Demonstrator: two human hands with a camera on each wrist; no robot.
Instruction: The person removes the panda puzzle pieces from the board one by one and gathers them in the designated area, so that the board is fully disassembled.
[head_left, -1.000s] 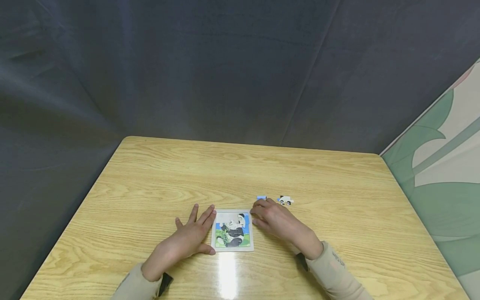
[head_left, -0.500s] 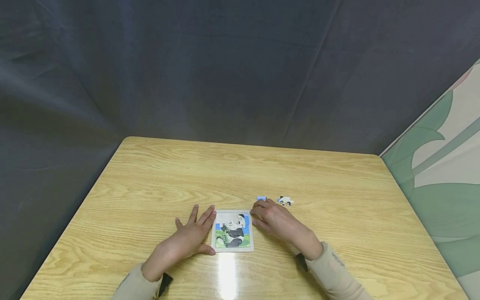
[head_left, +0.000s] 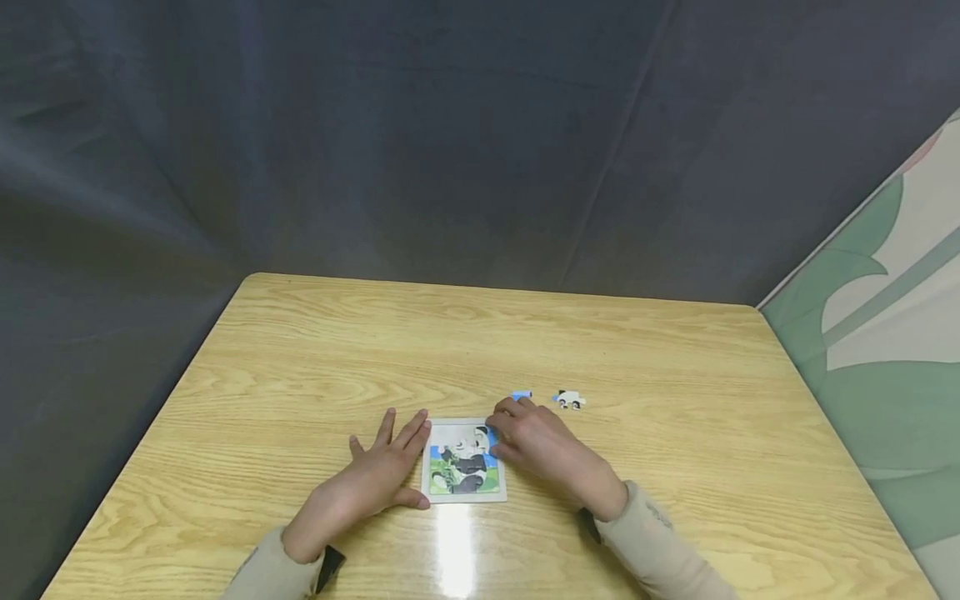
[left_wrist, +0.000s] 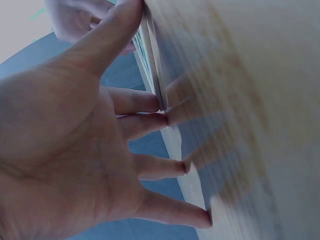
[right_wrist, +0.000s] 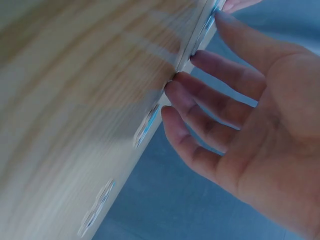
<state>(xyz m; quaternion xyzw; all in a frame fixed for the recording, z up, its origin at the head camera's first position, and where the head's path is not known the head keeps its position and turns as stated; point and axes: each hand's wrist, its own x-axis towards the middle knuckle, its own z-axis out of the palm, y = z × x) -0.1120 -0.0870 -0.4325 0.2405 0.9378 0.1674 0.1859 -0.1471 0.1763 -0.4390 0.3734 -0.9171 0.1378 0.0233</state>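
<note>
A square jigsaw tray [head_left: 465, 498] with a pale rim lies flat on the table, its panda picture partly filled in and its upper left area bare. Along its left side my left hand [head_left: 375, 475] rests with fingers spread, thumb at the lower left corner and fingertips at the upper left. My right hand [head_left: 543, 437] reaches over the tray's upper right side. In the right wrist view its thumb [right_wrist: 240, 35] touches the puzzle surface, while the loosely bent fingers [right_wrist: 215, 107] come down at the tray edge and tabletop. Its fingertips cover part of the picture's right side.
Beyond my right hand lie two loose jigsaw pieces: a blue piece [head_left: 521, 395] and a panda-face piece [head_left: 570, 400]. The wooden table [head_left: 375, 333] ends at a dark cloth [head_left: 450, 150] behind, and a patterned fabric [head_left: 885, 358] hangs at the right.
My right hand has shifted slightly left, from beside the tray's right rim to over the right part of the picture. The left hand and the loose pieces stay in place.
</note>
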